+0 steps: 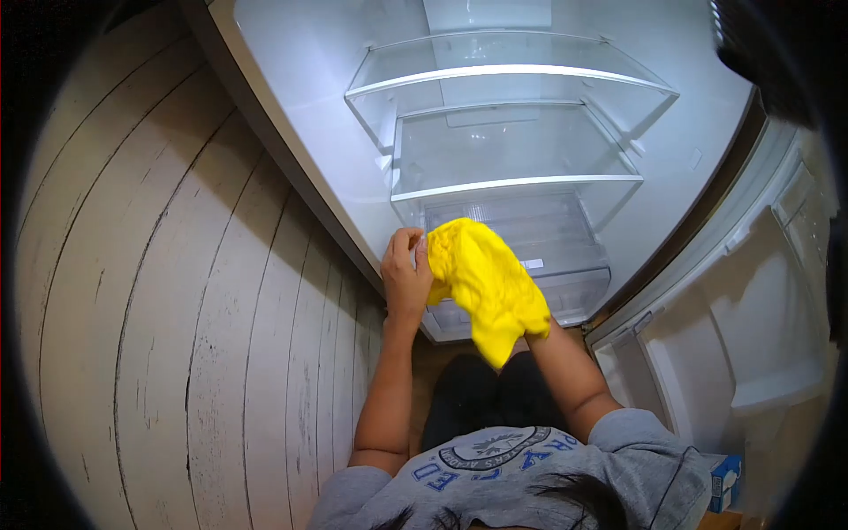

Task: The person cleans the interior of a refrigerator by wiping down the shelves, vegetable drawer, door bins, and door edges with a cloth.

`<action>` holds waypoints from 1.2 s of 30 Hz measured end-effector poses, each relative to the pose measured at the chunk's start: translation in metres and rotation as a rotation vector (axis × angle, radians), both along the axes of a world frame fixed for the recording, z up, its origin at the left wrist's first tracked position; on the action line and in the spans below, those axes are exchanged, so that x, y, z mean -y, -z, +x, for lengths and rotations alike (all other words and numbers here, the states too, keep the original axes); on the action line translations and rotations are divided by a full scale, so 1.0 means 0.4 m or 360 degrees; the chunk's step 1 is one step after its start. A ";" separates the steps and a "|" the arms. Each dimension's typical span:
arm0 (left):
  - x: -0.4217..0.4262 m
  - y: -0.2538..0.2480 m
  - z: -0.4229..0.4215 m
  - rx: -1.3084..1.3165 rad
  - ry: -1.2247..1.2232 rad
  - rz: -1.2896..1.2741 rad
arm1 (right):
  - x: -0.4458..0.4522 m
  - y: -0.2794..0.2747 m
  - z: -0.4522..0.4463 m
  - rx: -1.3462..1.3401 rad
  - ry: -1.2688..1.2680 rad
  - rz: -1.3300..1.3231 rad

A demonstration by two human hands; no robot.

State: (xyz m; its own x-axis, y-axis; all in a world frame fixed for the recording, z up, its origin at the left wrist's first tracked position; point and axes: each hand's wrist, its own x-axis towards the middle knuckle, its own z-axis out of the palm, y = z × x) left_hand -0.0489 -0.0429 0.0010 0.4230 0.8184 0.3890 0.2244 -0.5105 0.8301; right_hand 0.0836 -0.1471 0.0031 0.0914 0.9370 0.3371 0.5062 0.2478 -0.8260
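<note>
A bright yellow cloth is bunched and draped in front of the open refrigerator, its lower corner hanging down. My right hand is hidden beneath it; only the wrist and forearm come out below, and the cloth lies over the hand as if held. Beside the cloth's left edge, my left hand has its fingers curled toward the thumb, seemingly pinching that edge, though the contact is partly hidden. Behind the cloth is a clear drawer at the bottom of the refrigerator.
Two glass shelves, an upper shelf and a lower shelf, span the refrigerator. Its door stands open at right. A whitewashed plank wall runs close on the left. A blue box is at lower right.
</note>
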 end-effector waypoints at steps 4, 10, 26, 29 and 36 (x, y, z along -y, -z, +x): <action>-0.046 -0.007 0.049 0.0035 -0.0106 0.0847 | -0.189 0.116 0.022 -0.1680 -0.0491 0.0105; -0.142 0.015 0.083 -0.0241 -0.0201 0.1266 | -0.458 0.165 0.052 -0.3156 -0.0929 0.0259; -0.146 0.023 0.095 -0.0164 -0.0208 0.1255 | -0.491 0.188 0.084 -0.3154 -0.1291 -0.0038; -0.144 0.020 0.091 -0.0159 -0.0182 0.1236 | -0.533 0.181 0.090 -0.2961 -0.1430 -0.0027; -0.146 0.021 0.087 -0.0162 -0.0165 0.1227 | -0.324 0.151 0.032 -0.2822 -0.0269 -0.0071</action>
State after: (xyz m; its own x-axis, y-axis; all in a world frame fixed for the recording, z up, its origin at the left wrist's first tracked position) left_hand -0.0142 0.0154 -0.0075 0.4233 0.3702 0.8269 0.3583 -0.9067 0.2225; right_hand 0.0966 -0.0173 -0.0574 0.1926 0.9786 -0.0720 -0.9375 0.1619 -0.3080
